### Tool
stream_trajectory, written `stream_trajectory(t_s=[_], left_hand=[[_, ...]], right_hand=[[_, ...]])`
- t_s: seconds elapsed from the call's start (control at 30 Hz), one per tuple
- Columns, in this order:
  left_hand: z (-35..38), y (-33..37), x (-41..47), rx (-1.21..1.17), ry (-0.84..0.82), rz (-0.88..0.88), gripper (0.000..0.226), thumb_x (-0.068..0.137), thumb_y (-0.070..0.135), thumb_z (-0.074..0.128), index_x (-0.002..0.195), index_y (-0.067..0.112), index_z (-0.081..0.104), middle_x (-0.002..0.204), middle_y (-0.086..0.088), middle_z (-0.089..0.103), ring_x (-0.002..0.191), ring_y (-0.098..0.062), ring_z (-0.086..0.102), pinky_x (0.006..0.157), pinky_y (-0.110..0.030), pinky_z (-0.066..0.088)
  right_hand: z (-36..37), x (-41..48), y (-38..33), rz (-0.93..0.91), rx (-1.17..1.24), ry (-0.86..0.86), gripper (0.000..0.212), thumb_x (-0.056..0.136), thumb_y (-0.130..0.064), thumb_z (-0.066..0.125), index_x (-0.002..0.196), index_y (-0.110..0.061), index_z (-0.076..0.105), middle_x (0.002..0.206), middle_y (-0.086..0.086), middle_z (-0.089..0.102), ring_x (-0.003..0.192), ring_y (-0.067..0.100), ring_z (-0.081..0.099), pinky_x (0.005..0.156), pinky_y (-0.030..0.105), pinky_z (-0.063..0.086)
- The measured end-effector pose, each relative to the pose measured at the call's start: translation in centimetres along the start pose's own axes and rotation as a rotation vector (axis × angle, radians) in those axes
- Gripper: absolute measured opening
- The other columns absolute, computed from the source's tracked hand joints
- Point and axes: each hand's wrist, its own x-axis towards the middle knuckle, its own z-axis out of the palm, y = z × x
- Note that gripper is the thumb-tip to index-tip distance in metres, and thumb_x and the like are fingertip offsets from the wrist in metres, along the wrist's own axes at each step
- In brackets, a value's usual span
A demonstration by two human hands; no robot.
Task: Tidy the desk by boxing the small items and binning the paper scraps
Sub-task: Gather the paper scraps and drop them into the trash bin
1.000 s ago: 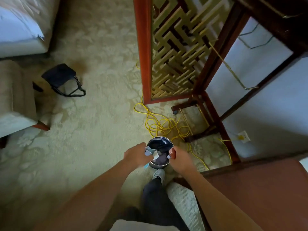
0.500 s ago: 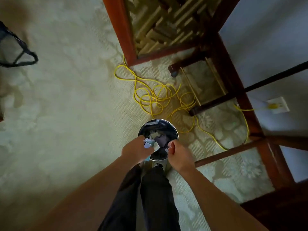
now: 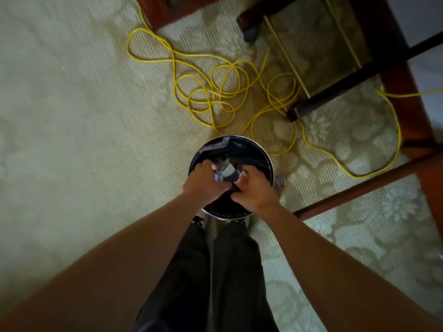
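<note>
Head cam: both hands (image 3: 208,180) (image 3: 252,191) w/ paper scraps (image 3: 224,170) over bin (image 3: 263,153).

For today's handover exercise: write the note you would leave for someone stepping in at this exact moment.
Left hand: closed on paper scraps, over the bin.
Right hand: over the bin too, pinching a small scrap.
Bin stands on the carpet at the feet, beside the yellow cable.
Done: scraps carried to the bin.
Left: release them; desk and box are out of view, so check those.

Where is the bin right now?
In the head view, the bin stands on the carpet at centre, just ahead of the person's shoes, under both hands, with the yellow cable coiled beyond it.
</note>
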Motion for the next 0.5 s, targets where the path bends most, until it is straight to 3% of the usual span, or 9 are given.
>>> stream_trajectory(t_s=[0.1, 0.2, 0.5], left_hand=[[-0.2, 0.2, 0.2, -0.008, -0.021, 0.025, 0.082, 0.078, 0.050, 0.073, 0.143, 0.017, 0.036, 0.144, -0.005, 0.040, 0.127, -0.028, 0.048, 0.101, -0.044, 0.044], [-0.8, 0.5, -0.5, 0.020, -0.021, 0.072, 0.073, 0.083, 0.040, 0.072, 0.143, 0.018, 0.037, 0.146, -0.005, 0.039, 0.129, -0.026, 0.047, 0.102, -0.043, 0.043], [-6.1, 3.3, -9.3, 0.194, -0.003, 0.295, 0.050, 0.088, 0.025, 0.064, 0.135, 0.020, 0.048, 0.137, -0.004, 0.046, 0.117, -0.024, 0.055, 0.093, -0.043, 0.049]], right_hand=[[-0.2, -0.2, 0.0, -0.005, 0.031, -0.020, 0.083, 0.056, -0.043, 0.065, 0.134, -0.025, 0.042, 0.126, 0.003, 0.057, 0.115, 0.025, 0.057, 0.092, 0.047, 0.052], [-0.7, -1.3, -0.4, 0.019, 0.037, -0.012, 0.065, 0.071, -0.029, 0.069, 0.132, -0.020, 0.048, 0.127, 0.007, 0.056, 0.113, 0.028, 0.058, 0.093, 0.045, 0.051], [-3.9, -10.8, -3.6, -0.077, -0.020, 0.139, 0.033, 0.082, -0.020, 0.062, 0.116, -0.017, 0.061, 0.118, 0.006, 0.058, 0.108, 0.027, 0.057, 0.083, 0.040, 0.052]])
